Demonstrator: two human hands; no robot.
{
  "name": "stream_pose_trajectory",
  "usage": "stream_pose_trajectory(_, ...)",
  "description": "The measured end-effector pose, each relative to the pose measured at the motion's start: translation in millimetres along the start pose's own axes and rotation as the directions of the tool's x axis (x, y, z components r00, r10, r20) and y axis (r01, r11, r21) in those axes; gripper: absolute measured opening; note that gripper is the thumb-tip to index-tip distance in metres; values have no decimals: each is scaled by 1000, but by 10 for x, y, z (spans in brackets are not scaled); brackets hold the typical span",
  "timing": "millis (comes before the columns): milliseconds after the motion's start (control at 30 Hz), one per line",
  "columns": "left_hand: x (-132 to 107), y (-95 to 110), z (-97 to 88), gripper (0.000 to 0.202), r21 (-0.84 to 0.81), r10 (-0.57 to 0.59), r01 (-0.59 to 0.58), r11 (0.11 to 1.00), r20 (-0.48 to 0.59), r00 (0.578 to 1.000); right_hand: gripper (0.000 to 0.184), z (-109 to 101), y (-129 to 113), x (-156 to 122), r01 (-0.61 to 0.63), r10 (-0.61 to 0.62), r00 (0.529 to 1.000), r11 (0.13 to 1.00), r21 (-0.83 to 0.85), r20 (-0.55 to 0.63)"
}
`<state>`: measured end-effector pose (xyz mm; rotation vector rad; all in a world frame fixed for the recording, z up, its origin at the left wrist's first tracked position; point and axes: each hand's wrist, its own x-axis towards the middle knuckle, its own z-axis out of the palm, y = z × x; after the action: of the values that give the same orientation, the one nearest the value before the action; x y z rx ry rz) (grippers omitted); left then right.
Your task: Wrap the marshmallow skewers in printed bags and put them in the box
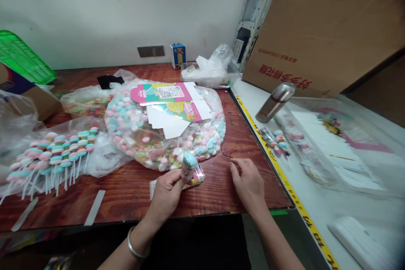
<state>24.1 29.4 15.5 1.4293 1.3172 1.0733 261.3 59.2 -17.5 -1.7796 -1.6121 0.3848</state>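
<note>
Between thumb and fingers, my left hand (168, 190) holds up a marshmallow lollipop (189, 164) with a light blue top and a printed wrapper around it. Under that hand lies a small colourful packet (198, 176) on the table. My right hand (248, 182) is closed low over the wood, its fingertips at the end of a thin dark red thread (228, 152). Behind both hands spreads a large clear bag of pastel marshmallows (207, 145), with a flat printed carton (180, 107) on top.
Many stacked marshmallow sticks (60, 152) lie at left beside a bag of gummies (84, 101). At right, past the yellow tape (286, 181), are a steel flask (275, 102), wrapped lollipops (275, 140), a clear tray (348, 177) and a big cardboard box (322, 33).
</note>
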Motion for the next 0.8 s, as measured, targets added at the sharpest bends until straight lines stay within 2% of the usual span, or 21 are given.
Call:
stream_pose_trajectory(100,-16,-11,-20,19,97,94,-93,991,-6,996,17,128,58,219,34,-38,999,992,-125,-31)
stream_pose_trajectory(200,-16,-56,-28,15,149,124,-118,982,-32,992,14,258,40,319,68,-72,997,980,-187,-16)
stream_pose_trajectory(333,23,-109,-61,15,235,181,-155,960,-94,979,14,318,-1,303,75,-84,996,979,-187,-41)
stream_pose_trajectory(467,40,-111,-50,22,312,238,-192,930,-116,964,14,209,-132,148,37,-47,995,994,-105,-92)
stream_pose_trajectory(533,40,-104,-30,24,385,254,-194,902,-112,961,17,135,-272,23,0,1,996,1000,9,-87)
stream_pose_trajectory(600,38,-102,-7,26,474,269,-198,858,-87,959,20,94,-455,-125,-60,70,997,968,242,-30)
stream_pose_trajectory(700,33,-113,35,32,565,292,-218,795,-42,956,23,142,-742,-354,-182,145,983,793,581,111)
stream_pose_trajectory(800,19,-122,85,28,561,298,-228,796,-35,954,25,293,-924,-528,-244,159,970,701,670,186)
